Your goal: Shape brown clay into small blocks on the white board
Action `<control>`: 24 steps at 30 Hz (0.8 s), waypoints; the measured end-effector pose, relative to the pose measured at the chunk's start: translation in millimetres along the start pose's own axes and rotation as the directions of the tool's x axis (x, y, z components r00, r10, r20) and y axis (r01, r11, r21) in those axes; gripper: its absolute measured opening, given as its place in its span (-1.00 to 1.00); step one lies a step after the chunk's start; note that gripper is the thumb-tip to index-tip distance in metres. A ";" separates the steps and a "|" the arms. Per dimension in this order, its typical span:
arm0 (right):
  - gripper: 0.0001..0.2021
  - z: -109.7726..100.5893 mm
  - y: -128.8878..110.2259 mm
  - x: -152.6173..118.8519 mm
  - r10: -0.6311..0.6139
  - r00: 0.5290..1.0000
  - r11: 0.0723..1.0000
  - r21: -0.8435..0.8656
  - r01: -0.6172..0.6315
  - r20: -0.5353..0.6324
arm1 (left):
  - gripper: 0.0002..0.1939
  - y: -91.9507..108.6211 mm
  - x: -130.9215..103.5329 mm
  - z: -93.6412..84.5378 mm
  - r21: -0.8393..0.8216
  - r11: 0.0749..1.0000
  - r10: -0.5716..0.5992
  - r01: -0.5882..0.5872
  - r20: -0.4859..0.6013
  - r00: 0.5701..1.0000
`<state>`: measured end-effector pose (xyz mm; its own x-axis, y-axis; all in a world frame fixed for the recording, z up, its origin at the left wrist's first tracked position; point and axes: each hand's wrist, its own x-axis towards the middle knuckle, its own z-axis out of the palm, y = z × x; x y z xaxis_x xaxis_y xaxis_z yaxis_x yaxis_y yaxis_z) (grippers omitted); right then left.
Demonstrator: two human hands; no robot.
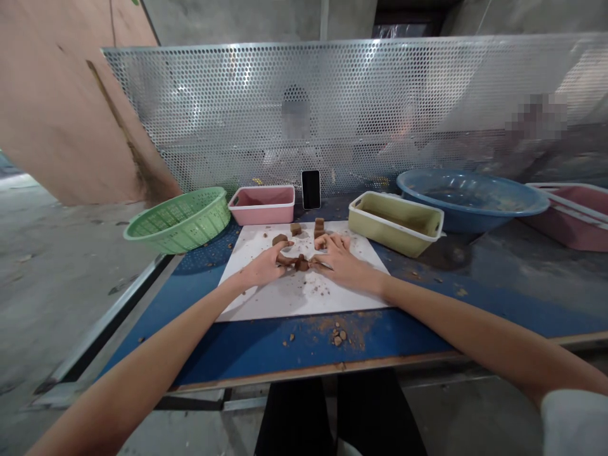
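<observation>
Over a white board (266, 301) on the table, both my hands meet at a small brown lump of what looks like clay (301, 263). My left hand (266, 266) is closed, its thumb and fingers pinching the lump's left side, where a longer brown piece sticks out. From the right, the fingertips of my right hand (338, 261) press against the same lump, fingers curled. Just beyond my left fingers lies another brown lump (280, 239). Farther back sit a small brown block (296, 229) and a taller brown piece (319, 225). Crumbs are scattered over the board.
A green basket (185, 221) and a pink tub (265, 214) stand back left. A phone (311, 190) leans upright against the perforated metal screen (351, 114). An olive tub (394, 225), a blue basin (475, 212) and another pink tub (570, 225) stand right. Loose brown bits (338, 335) lie near the front edge.
</observation>
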<state>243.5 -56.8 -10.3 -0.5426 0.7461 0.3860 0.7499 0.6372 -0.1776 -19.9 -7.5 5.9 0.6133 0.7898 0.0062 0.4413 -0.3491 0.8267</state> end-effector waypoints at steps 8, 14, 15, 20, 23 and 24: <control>-0.66 1.8 -6.6 -0.1 -0.041 0.999 0.999 0.005 0.041 -0.024 | -0.05 11.6 -5.6 -1.9 0.113 0.993 -0.014 0.024 -0.090 0.996; -0.63 3.3 -9.1 3.0 -0.018 1.000 0.999 0.033 0.017 0.017 | -0.11 5.9 -3.6 1.1 0.105 0.994 0.026 -0.019 -0.063 0.998; -0.64 3.9 -8.4 2.6 -0.026 1.000 0.999 0.025 0.026 0.014 | -0.11 3.7 -2.7 1.7 0.119 0.993 0.036 -0.026 -0.080 0.996; -0.73 5.4 -4.9 0.1 -0.038 0.998 0.999 0.026 0.039 -0.053 | -0.08 -1.5 -0.5 4.2 0.176 0.984 0.018 0.011 -0.160 0.987; -0.69 5.6 -4.9 0.9 -0.029 0.999 0.999 0.017 0.030 -0.046 | -0.08 0.4 -0.2 5.1 0.176 0.984 0.020 0.004 -0.134 0.991; -0.70 5.9 -5.1 1.4 -0.030 0.999 0.999 0.014 0.031 -0.032 | -0.08 0.9 0.1 5.5 0.171 0.985 0.029 -0.007 -0.125 0.992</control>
<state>236.7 -57.9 -14.2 -0.5529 0.7199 0.4196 0.7273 0.6626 -0.1786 -15.9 -10.5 3.6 0.5392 0.8361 0.1006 0.5424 -0.4361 0.7181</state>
